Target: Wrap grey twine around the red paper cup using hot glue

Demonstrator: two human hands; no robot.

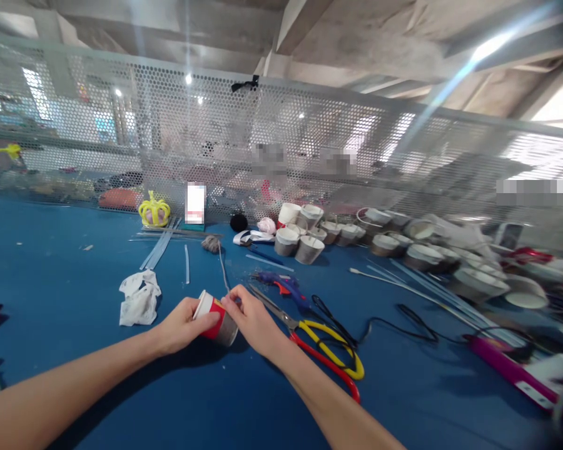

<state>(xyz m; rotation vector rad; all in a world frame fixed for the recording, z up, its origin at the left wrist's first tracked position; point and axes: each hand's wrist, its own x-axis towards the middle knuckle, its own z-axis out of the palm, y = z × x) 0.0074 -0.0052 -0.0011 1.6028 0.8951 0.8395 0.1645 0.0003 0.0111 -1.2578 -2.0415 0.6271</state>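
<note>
Red cup [223, 329] in curled left fingers [207, 322], grey yarn [223, 267] in pinched right fingers [237, 295].

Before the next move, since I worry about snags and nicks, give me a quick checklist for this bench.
1. Cup steadied by the left hand: ok.
2. Grey cord pinched in the right hand: ok.
3. Visible cord free of snags back to the yarn ball: ok.
4. Scissors well away from the right forearm: not ok, close beside it.
5. Glue gun cool: cannot tell.
</note>
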